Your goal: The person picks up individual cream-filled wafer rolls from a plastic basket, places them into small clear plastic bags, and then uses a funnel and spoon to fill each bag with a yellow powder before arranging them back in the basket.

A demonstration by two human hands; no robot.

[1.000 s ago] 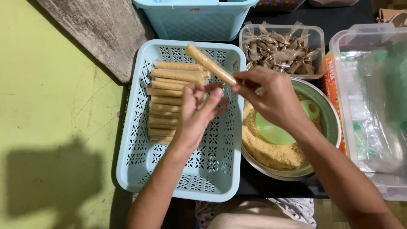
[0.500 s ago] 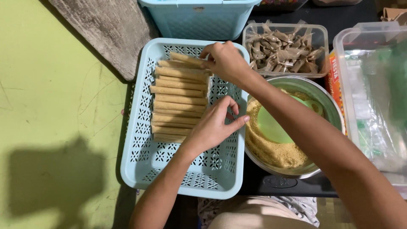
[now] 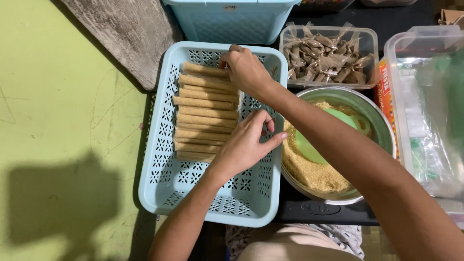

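A light blue perforated basket holds a stacked row of several long crumb-coated rolls. My right hand reaches to the far end of the row, its fingers curled over the right end of the top roll, which lies in the basket. My left hand rests with fingers spread against the right ends of the lower rolls, holding nothing.
To the right of the basket, a metal bowl holds breadcrumbs and a green scoop. Behind it is a clear tub of wrapped pieces. A large clear box stands far right, another blue basket behind, a green floor left.
My right hand carried a roll from above the basket down to the top of the row. My left hand moved from mid-air onto the ends of the rolls.
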